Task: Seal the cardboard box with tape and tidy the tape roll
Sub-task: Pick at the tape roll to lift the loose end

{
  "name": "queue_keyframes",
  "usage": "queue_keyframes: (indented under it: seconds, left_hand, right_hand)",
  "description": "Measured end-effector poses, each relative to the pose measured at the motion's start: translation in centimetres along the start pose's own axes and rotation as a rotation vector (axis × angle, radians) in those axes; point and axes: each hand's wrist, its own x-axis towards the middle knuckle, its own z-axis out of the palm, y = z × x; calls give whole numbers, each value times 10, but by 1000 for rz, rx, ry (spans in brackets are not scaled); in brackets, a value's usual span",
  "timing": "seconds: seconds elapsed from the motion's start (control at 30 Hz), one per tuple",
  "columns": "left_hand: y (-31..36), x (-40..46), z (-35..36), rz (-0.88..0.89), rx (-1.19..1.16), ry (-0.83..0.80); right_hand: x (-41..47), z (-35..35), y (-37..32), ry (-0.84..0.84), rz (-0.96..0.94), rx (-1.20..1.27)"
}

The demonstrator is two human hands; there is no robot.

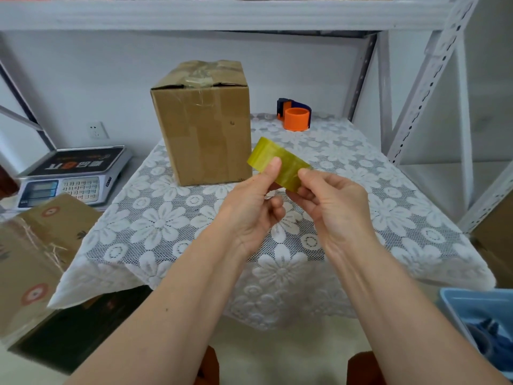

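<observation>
Yellowish tape roll (279, 162) pinched by left hand (251, 209) and right hand (333, 209), just right of cardboard box (202, 120). Probably light, stiff, slick; best gripped at rim.

Tape roll (277, 159) between both hands

two bare forearms, no sleeves; hands (294, 209) without rings, watch or gloves; a small mole on the left forearm.

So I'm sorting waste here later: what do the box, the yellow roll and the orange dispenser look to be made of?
The box: brown matte cardboard with glossy clear tape strips. The yellow roll: translucent, shiny plastic tape. The orange dispenser: smooth, opaque, probably moulded plastic.
</observation>
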Motion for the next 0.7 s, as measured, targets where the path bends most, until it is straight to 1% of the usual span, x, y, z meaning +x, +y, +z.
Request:
queue_keyframes:
  seconds: [0.17,0.33,0.43,0.57,0.7]
  left_hand:
    - [3,2,-5,-58,-19,3]
    - [6,2,-7,-102,-43,11]
    - [4,3,-5,-75,-75,39]
    - [2,3,-4,-19,-119,21]
    - [1,3,-1,19,-151,31]
  right_hand:
    - [-3,-1,0,-26,-16,-42]
    - [0,-3,-1,-77,46,-37]
    - [1,-4,1,-91,83,16]
    - [0,-2,2,-84,71,48]
    - [-2,0,3,-25,28,35]
